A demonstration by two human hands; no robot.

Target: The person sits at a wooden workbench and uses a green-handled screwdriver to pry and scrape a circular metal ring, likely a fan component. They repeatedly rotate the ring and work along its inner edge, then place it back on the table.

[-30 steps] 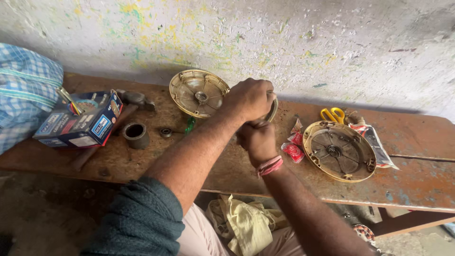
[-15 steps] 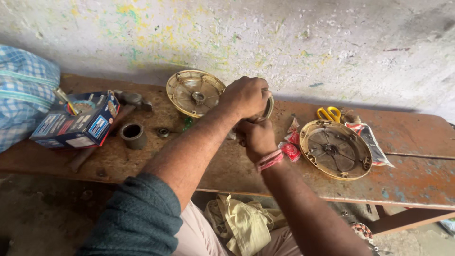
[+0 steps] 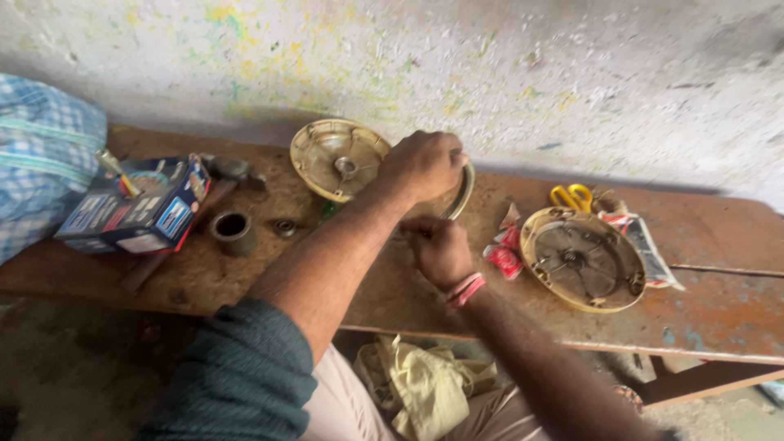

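Both hands (image 3: 433, 208) grip a seemingly round metal part (image 3: 462, 189), hiding it between two covers (image 3: 337, 159).

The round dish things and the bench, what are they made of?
The two round covers look like cast metal, dull cream-gold with raised ribs and grime. The bench looks like wood under worn reddish-brown paint, scuffed and stained.

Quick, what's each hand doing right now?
Left hand: closed over a round metal part on the bench.
Right hand: curled shut just below it; what it holds cannot be told.
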